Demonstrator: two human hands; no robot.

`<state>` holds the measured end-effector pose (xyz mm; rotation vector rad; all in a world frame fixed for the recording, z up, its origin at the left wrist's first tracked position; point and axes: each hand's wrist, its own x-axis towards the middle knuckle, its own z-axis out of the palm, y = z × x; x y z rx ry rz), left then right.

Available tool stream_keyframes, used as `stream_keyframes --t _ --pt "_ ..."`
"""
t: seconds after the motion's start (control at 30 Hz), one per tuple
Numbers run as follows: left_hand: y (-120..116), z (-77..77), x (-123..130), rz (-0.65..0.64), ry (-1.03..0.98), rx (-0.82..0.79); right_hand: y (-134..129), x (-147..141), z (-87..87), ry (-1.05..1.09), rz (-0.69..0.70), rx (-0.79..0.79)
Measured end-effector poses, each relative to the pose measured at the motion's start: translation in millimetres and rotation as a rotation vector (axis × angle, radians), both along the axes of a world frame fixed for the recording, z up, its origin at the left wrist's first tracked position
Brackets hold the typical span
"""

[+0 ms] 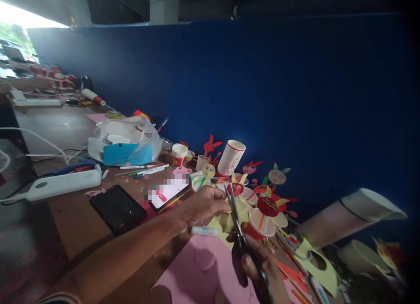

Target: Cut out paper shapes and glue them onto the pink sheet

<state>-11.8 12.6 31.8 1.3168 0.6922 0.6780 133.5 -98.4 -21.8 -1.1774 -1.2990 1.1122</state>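
My right hand (262, 260) grips a pair of scissors (236, 216) by the black handles, with the blades pointing up and away. Just left of the blades, my left hand (208, 205) is closed in a pinch; what lies between its fingertips is too small to make out. Beneath both hands are crumpled yellow paper (243, 207) and a large pink paper sheet (203, 269). A glue stick (205, 231) lies on the pink sheet's upper edge, below my left wrist. Paper cups (262, 223) holding paper animal faces on sticks (268, 206) stand beyond the scissors.
A stack of white cups (231, 157) leans near the blue wall (295, 98). Left of my arm lie a lit phone (169, 194), a black tablet (117, 208), pens (149, 169) and a white power strip (64, 183). On the right are a paper roll (348, 218) and cut yellow paper (323, 277).
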Motion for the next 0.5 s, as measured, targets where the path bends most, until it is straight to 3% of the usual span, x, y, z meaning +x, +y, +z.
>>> stream_keyframes --t 0.23,0.5 --pt "3 -2.0 -1 -0.001 0.031 0.033 0 2 6.6 0.032 0.005 -0.119" --pt "2 -0.1 0 0.002 0.061 -0.001 0 14 8.9 -0.013 0.045 -0.129"
